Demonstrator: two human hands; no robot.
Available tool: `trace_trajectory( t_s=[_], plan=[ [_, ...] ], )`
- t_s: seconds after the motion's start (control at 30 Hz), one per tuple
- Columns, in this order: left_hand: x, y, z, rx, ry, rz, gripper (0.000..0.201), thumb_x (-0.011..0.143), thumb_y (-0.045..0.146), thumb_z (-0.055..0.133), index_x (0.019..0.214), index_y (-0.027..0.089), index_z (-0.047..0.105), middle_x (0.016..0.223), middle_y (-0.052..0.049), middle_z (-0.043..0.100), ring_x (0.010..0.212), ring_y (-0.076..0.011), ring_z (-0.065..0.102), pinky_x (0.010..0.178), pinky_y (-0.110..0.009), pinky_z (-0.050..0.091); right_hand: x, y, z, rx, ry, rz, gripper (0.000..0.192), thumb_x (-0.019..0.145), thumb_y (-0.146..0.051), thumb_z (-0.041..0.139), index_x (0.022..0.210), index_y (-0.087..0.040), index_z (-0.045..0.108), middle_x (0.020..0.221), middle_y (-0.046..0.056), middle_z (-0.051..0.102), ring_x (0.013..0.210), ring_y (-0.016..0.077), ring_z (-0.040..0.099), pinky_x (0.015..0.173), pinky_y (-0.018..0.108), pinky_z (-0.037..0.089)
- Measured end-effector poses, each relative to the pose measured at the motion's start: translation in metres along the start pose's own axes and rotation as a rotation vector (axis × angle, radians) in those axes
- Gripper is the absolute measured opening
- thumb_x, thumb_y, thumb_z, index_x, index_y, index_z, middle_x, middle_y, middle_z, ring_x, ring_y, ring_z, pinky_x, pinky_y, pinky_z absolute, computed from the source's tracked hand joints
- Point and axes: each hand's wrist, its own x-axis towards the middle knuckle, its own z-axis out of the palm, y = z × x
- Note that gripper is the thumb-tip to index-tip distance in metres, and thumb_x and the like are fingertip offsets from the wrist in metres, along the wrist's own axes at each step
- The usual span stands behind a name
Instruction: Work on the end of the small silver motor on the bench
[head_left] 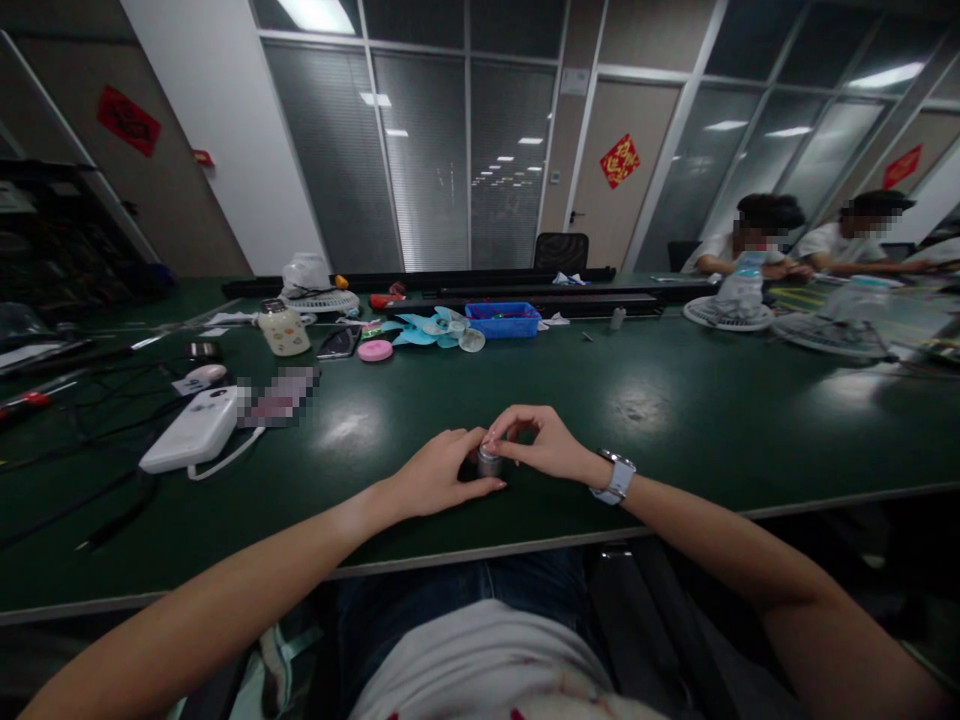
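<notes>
— Motor-like metal cylinder point(489, 461), small and grey, stands on the green table point(675, 400) near its front edge, between both hands; what is the grip like?

— Left hand point(439, 478) cups it from the side, fingers curled round, thumb lying along the table; right hand point(541, 443), with a white watch point(618, 477) at the wrist, pinches the top with its fingertips.

— What could go wrong, do you reckon?

— The piece is small and round; if the pinch slips it could tip, roll off the near edge and drop into the lap; any tiny part on top could spring loose and be hard to spot on the dark surface; light is dim too.

— Anything nearby to knock?

— Not close; a white device with a cord point(191, 432) sits well to the left; a blue tray point(502, 319), fan blades point(427, 328) and a pink disc point(375, 350) lie far back.

— Any writing?

— None legible; one item beside the white device is blurred; red diamond signs point(619, 160) on the walls carry gold characters too small to read; two other people sit at the far right, apart.
</notes>
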Motion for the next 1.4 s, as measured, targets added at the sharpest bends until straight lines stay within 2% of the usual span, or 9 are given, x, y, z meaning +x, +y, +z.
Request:
trace_trajectory(
  t_s=[0.13,0.23,0.3,0.53,0.77,1.2,1.4],
  plan=[
    [-0.0002,-0.0009,0.0001,-0.011,-0.006,0.000,0.043,0.085,0.051,0.062,0.112,0.018,0.057,0.101,-0.008,0.067,0.091,-0.0250,0.063,0.081,-0.036,0.048,-0.0011,0.0009,-0.0004,0.025,-0.001,0.004,0.025,0.082,-0.037,0.071,0.095,-0.016,0.070,0.089,0.005,0.071,0.070,0.0127,0.064,0.060,0.024,0.053],
    [-0.0004,-0.0012,0.0002,-0.016,-0.005,0.000,0.049,0.084,0.049,0.064,0.120,0.017,0.055,0.107,-0.010,0.067,0.096,-0.0263,0.064,0.084,-0.037,0.048,-0.0021,0.0018,-0.0008,0.079,-0.043,0.010,0.032,0.086,-0.038,0.066,0.110,-0.017,0.066,0.096,0.006,0.072,0.074,0.0139,0.067,0.053,0.021,0.053],
    [-0.0004,-0.0012,0.0003,-0.015,-0.010,-0.001,0.051,0.085,0.048,0.064,0.123,0.016,0.055,0.110,-0.011,0.067,0.098,-0.0267,0.064,0.086,-0.038,0.048,-0.0024,0.0021,-0.0010,0.087,-0.057,0.005,0.034,0.085,-0.037,0.067,0.112,-0.017,0.065,0.097,0.007,0.072,0.077,0.0146,0.068,0.053,0.020,0.053],
    [-0.0007,-0.0023,0.0012,-0.010,-0.004,0.001,0.050,0.084,0.051,0.063,0.122,0.018,0.054,0.109,-0.011,0.067,0.097,-0.0264,0.064,0.084,-0.037,0.049,-0.0011,-0.0025,-0.0010,-0.008,-0.010,-0.025,0.024,0.082,-0.034,0.071,0.098,-0.016,0.070,0.089,0.006,0.073,0.074,0.0143,0.066,0.062,0.024,0.052],
    [0.0002,-0.0016,0.0007,-0.025,0.002,-0.009,0.043,0.084,0.051,0.063,0.112,0.019,0.057,0.102,-0.008,0.067,0.092,-0.0255,0.063,0.081,-0.037,0.048,0.0010,-0.0069,0.0007,-0.024,0.020,0.024,0.024,0.079,-0.039,0.073,0.083,-0.015,0.070,0.078,0.003,0.070,0.060,0.0108,0.059,0.056,0.024,0.048],
    [0.0008,0.0009,-0.0012,-0.005,-0.012,-0.011,0.042,0.085,0.052,0.062,0.110,0.019,0.055,0.095,-0.006,0.065,0.086,-0.0233,0.062,0.075,-0.033,0.047,0.0023,-0.0037,-0.0017,-0.090,0.098,0.037,0.030,0.069,-0.041,0.080,0.080,-0.016,0.069,0.078,0.003,0.070,0.062,0.0117,0.060,0.056,0.023,0.048],
    [0.0009,0.0030,-0.0027,-0.017,-0.006,-0.008,0.039,0.085,0.051,0.062,0.109,0.020,0.056,0.095,-0.005,0.065,0.087,-0.0231,0.062,0.077,-0.033,0.047,0.0025,-0.0067,-0.0021,-0.068,0.078,0.024,0.031,0.068,-0.043,0.081,0.078,-0.015,0.069,0.074,0.003,0.070,0.062,0.0125,0.062,0.056,0.024,0.047]
  ],
)
